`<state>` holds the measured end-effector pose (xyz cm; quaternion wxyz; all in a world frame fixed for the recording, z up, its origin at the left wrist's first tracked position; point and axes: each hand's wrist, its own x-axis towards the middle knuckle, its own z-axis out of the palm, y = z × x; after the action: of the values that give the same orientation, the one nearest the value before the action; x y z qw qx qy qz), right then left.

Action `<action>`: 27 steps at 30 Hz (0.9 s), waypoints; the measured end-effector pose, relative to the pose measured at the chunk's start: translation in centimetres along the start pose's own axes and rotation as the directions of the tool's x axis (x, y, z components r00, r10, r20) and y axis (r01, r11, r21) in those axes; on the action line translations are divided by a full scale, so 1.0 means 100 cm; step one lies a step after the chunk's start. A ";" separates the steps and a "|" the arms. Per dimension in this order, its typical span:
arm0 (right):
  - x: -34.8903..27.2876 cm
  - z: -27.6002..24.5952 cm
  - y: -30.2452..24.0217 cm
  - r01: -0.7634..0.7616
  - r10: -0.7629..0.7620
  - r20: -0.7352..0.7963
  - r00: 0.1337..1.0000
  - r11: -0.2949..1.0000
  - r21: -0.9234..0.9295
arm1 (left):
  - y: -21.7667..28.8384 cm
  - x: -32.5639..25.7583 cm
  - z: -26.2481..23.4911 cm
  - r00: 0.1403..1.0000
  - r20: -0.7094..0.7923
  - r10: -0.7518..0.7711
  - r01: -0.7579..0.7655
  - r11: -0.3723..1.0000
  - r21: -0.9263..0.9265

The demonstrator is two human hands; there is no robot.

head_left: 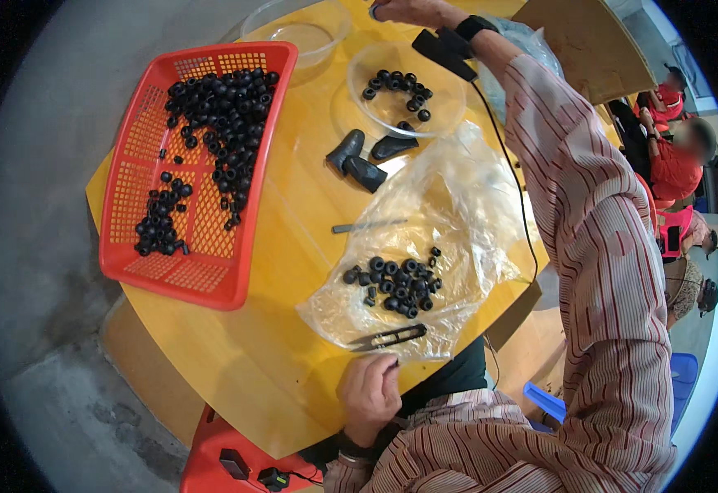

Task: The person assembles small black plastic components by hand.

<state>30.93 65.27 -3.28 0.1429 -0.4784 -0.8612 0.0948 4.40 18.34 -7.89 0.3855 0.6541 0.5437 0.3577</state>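
Note:
At the near edge of the table, my left hand [369, 388] is closed, a small dark bit showing at its fingertips. My right arm stretches far across the table, and my right hand [412, 10] is partly cut off by the top edge. Its fingers are together on a small greyish thing too little seen to name. Just beyond my left hand lies a metal-tipped tool with a slotted black handle [400, 335]. Several small round black hollow parts [400, 285] are heaped on a clear plastic bag [466, 214], with a slim grey strip [367, 226] nearby.
A red basket [248, 246] of black parts stands left. Clear bowls [463, 103] [297, 45] sit at the back, one holding black parts. Larger black pieces [345, 152] lie mid-table. A black cable [517, 172] runs beside my right arm. People in red [675, 168] are at right.

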 end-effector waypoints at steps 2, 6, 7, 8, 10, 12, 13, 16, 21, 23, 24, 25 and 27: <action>-0.020 -0.028 -0.019 -0.023 0.032 -0.078 0.996 0.993 0.115 | 0.002 -0.002 0.000 1.000 0.011 -0.012 0.012 1.000 -0.006; -0.069 -0.080 -0.091 -0.114 0.110 0.030 0.993 0.957 0.268 | -0.001 -0.007 0.003 0.998 -0.003 -0.070 0.070 0.997 -0.017; -0.086 -0.083 -0.111 -0.089 0.103 0.003 0.995 0.847 0.523 | -0.002 -0.007 0.004 0.998 -0.018 -0.066 0.065 0.997 -0.039; -0.102 -0.072 -0.127 -0.083 0.094 0.009 0.996 0.832 0.549 | -0.006 -0.008 0.002 0.996 -0.041 -0.076 0.075 0.997 -0.037; -0.149 -0.084 -0.156 -0.108 0.077 0.076 0.994 0.684 0.721 | -0.003 -0.005 0.006 0.997 -0.027 -0.066 0.064 0.994 -0.085; -0.194 -0.055 -0.160 0.021 -0.005 -0.023 1.000 0.625 0.780 | -0.001 -0.006 0.005 0.996 -0.030 -0.081 0.077 0.992 -0.102; -0.214 -0.056 -0.185 -0.090 0.049 0.076 0.996 0.629 0.772 | 0.001 -0.005 0.004 0.995 -0.044 -0.094 0.086 0.986 -0.145; -0.265 -0.016 -0.231 -0.160 0.079 0.147 0.986 0.707 0.689 | -0.006 -0.012 -0.001 0.988 -0.067 -0.142 0.124 0.967 -0.224; -0.311 0.015 -0.296 0.032 -0.073 0.049 0.996 0.822 0.569 | -0.008 -0.021 -0.010 0.959 0.147 -0.242 0.275 0.668 -0.691; -0.318 0.028 -0.306 0.123 -0.124 -0.034 0.992 0.839 0.530 | -0.003 -0.025 -0.016 0.947 0.198 -0.252 0.316 0.637 -0.703; -0.321 0.032 -0.311 0.116 -0.134 0.004 0.991 0.873 0.473 | -0.002 -0.026 -0.018 0.945 0.204 -0.255 0.323 0.636 -0.701; -0.324 0.035 -0.316 0.111 -0.142 0.043 0.989 0.904 0.413 | -0.002 -0.028 -0.020 0.937 0.228 -0.266 0.346 0.596 -0.724; -0.327 0.038 -0.323 0.139 -0.155 0.007 0.988 0.903 0.407 | 0.000 -0.031 -0.019 0.923 0.256 -0.287 0.379 0.560 -0.737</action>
<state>20.33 20.37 -2.21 0.2289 -0.3703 -0.8590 0.2693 2.25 15.50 -7.20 0.7173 0.3275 0.4285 0.4411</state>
